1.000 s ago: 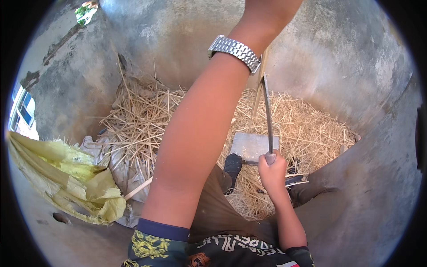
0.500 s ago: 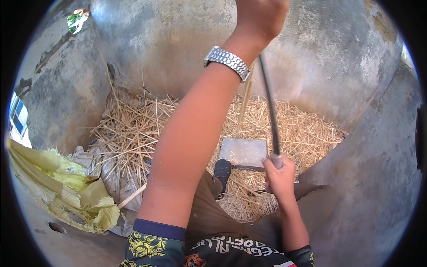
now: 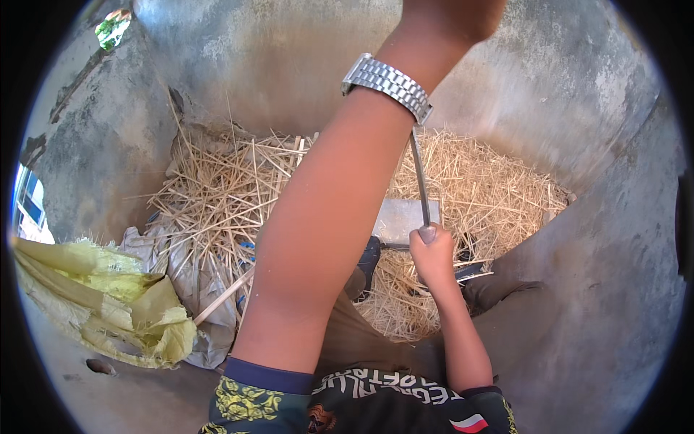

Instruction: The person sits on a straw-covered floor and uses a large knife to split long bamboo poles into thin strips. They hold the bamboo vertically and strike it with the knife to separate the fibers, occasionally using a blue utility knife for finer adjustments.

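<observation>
My left hand [image 3: 457, 20] is raised at the top edge, back of the hand toward me, with a metal-band watch [image 3: 389, 81] on the wrist. It is closed, its fingers out of sight, around a pale bamboo strip mostly hidden behind my forearm. My right hand [image 3: 432, 257] grips the handle of a long, dark-bladed knife [image 3: 421, 173], whose blade points up and away, its upper end passing behind my left wrist. Beyond the right hand lies a flat grey block [image 3: 405, 215], partly covered by my left forearm.
Pale shavings [image 3: 491, 184] cover the floor around the block. Thin strips [image 3: 217, 184] are heaped at the left, beside a torn yellow sack [image 3: 123, 304] and grey sheeting [image 3: 210, 336]. My shoe [image 3: 371, 260] is near the block. Grey concrete walls [image 3: 289, 58] stand close around me.
My left hand has risen and shifted right. My right hand has moved up and left with the knife, and the bamboo strip, visible earlier below the left wrist, is now mostly hidden.
</observation>
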Available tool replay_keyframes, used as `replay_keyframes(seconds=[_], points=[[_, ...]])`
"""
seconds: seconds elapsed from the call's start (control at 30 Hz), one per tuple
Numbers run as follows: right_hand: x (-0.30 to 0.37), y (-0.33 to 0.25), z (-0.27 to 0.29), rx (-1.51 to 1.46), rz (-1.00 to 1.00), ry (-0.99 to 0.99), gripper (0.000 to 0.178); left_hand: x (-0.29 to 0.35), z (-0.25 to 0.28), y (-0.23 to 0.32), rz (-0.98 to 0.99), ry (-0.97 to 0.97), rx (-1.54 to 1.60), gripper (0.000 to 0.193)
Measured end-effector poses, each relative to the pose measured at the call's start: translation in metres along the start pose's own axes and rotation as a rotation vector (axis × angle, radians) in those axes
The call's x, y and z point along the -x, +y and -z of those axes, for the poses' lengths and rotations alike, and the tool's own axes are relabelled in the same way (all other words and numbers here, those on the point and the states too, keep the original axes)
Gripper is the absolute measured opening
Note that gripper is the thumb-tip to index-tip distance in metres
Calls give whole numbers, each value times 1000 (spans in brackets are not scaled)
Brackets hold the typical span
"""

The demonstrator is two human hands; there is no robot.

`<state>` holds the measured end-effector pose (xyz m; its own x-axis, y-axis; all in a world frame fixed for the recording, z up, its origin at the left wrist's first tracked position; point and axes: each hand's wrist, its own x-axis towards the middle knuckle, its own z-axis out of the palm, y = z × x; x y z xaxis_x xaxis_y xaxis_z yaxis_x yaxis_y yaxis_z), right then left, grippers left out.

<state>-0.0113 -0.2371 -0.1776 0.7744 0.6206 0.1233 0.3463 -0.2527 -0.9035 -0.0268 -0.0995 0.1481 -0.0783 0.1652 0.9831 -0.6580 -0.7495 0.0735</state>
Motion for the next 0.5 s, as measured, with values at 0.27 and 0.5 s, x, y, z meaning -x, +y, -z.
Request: replay_keyframes(seconds=[0.27,0.5], points=[[-16,-15,27,-1020,-571,-749,21,-4,23,12,289,112,-8,69],[-24,-34,6,-45,20,-152,25,-5,47,-15,84,51,-107,64]])
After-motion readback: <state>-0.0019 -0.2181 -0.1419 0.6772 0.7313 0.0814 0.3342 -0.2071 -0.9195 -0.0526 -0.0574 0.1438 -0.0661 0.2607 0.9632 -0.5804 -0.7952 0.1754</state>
